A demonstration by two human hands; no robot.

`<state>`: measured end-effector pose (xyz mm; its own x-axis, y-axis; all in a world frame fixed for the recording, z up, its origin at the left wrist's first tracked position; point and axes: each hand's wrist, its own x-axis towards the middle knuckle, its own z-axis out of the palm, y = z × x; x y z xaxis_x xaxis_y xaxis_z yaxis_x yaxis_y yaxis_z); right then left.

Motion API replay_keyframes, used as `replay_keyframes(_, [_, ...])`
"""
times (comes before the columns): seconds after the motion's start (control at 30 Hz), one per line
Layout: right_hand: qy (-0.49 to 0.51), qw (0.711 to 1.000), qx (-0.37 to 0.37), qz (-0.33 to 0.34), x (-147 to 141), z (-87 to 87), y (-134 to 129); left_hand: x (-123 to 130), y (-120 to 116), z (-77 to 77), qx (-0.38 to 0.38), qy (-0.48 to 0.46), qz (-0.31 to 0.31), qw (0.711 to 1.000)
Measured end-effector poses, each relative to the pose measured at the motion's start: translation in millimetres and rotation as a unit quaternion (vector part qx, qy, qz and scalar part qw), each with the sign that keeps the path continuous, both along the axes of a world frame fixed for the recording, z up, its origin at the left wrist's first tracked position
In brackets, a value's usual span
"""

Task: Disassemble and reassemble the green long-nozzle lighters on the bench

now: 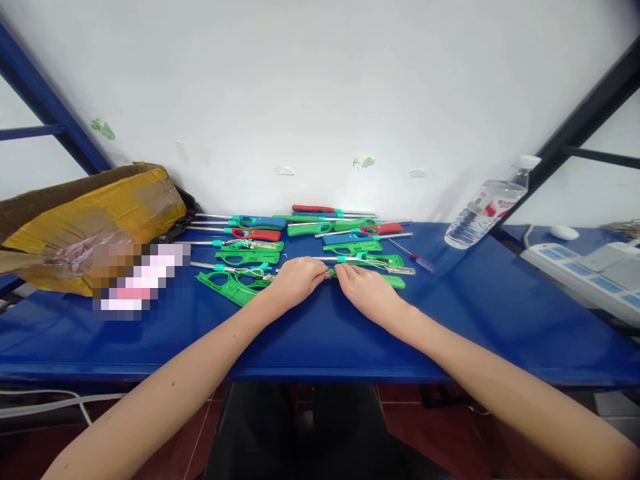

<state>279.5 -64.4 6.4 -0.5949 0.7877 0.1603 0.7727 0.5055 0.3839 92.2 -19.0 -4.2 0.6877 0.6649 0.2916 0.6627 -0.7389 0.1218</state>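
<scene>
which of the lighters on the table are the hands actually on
The green lighter at the front of the pile: the left hand and right hand meet over it. The other lighters lie untouched behind, toward the wall.

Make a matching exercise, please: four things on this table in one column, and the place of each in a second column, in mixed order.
Things:
1. water bottle
2. cardboard box
3. small screwdriver
4. power strip

Places:
A. far left of the table
B. far right, at the picture's edge
C. leaning at the back right, near the wall
D. just right of the lighter pile

Pairs: 1-C, 2-A, 3-D, 4-B
</scene>
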Motion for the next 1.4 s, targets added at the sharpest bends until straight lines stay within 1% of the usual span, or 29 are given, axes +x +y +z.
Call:
replay_keyframes(0.2, [0.015, 1.0, -0.003, -0.01, -1, -1.4, -1, 1, 0, 1.7, -0.002, 0.006, -0.002, 1.0])
replay_keyframes(0.33, [0.007, 1.0, -0.019, -0.016, 0, 1.8, 0, 1, -1, 3.3, 0.002, 0.023, -0.006, 1.0])
replay_keyframes(0.47, [-0.019, 0.999, -0.047, 0.006, 3, 6.9, 2, 0, -3, 4.2, 0.016, 0.043, -0.01, 0.999])
replay_keyframes(0.57, [-0.028, 0.998, -0.048, 0.015, 4, 7.9, 1, 1, -4, 4.0, 0.026, 0.052, -0.009, 0.998])
replay_keyframes(0.7, [-0.03, 0.999, -0.039, 0.012, 0, 4.0, 1, 2, -4, 3.3, 0.033, 0.057, -0.001, 0.998])
replay_keyframes(0.97, [0.006, 1.0, 0.0, -0.011, -4, -2.7, 1, 2, -5, 4.2, 0.022, 0.059, 0.01, 0.998])
replay_keyframes(1.17, [0.036, 0.999, -0.003, -0.018, -2, -8.1, 4, 3, -7, 5.2, 0.014, 0.058, 0.015, 0.998])
replay_keyframes(1.23, [0.051, 0.999, -0.006, -0.009, 1, -9.9, 6, 3, -7, 5.6, 0.015, 0.058, 0.015, 0.998])
replay_keyframes(1.3, [0.066, 0.998, -0.009, 0.014, 5, -9.9, 10, 2, -7, 5.8, 0.017, 0.057, 0.011, 0.998])
replay_keyframes(1.4, [0.086, 0.995, -0.025, 0.044, 15, -4.3, 13, 0, -7, 5.4, 0.024, 0.052, 0.002, 0.998])
